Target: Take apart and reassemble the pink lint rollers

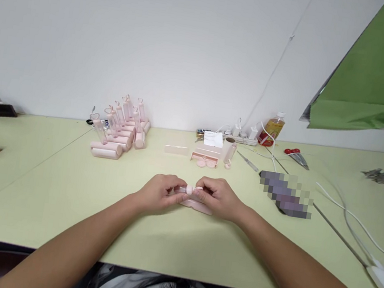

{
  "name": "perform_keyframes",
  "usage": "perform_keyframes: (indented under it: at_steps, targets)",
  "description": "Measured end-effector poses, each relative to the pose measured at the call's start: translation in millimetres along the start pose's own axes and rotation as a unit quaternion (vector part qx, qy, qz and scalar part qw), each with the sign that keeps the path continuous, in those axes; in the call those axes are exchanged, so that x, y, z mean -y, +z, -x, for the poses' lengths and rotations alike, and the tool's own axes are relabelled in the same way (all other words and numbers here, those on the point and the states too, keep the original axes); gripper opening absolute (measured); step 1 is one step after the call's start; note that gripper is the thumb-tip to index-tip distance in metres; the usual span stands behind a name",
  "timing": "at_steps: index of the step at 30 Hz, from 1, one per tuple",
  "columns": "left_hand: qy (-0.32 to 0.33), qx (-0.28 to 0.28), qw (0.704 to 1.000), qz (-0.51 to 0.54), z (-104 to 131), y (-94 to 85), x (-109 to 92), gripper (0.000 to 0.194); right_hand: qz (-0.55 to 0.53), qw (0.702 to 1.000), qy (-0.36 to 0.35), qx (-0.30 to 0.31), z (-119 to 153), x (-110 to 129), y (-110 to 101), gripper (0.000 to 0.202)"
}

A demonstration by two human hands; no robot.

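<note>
My left hand point(160, 193) is closed around a clear tube point(180, 189) with a pale pink end point(189, 190). Thumb and fingers of my right hand point(222, 199) pinch a small pale pink part point(198, 189) right at that end; whether the two are joined I cannot tell. Under both hands, a long pale pink case piece point(197, 206) lies on the table, partly covered by my fingers. Just beyond them is a pink tray point(204, 159) with round pieces, and beside it stands a pink tube point(230, 153).
Several pink cases with upright clear tubes point(118, 126) stand at the back left. A flat clear panel point(175, 150), a screwdriver point(248, 161), red-handled pliers point(297, 157), a juice bottle point(272, 128) and a power strip point(246, 141) are farther back. White cables point(353, 221) cross the right side.
</note>
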State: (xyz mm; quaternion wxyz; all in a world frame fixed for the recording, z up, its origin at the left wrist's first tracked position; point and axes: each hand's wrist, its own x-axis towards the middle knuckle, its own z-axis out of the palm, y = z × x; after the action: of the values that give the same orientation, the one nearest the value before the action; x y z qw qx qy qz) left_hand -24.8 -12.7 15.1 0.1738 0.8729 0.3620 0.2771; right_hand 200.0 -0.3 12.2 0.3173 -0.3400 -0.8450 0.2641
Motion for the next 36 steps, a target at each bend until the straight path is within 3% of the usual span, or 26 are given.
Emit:
perform_keyframes:
  at_steps: [36]
  targets:
    - [-0.016, -0.005, 1.0, 0.013, -0.6, 0.6, -1.6, 0.028, 0.024, 0.999, -0.03, -0.019, -1.2, 0.1, -1.7, 0.031]
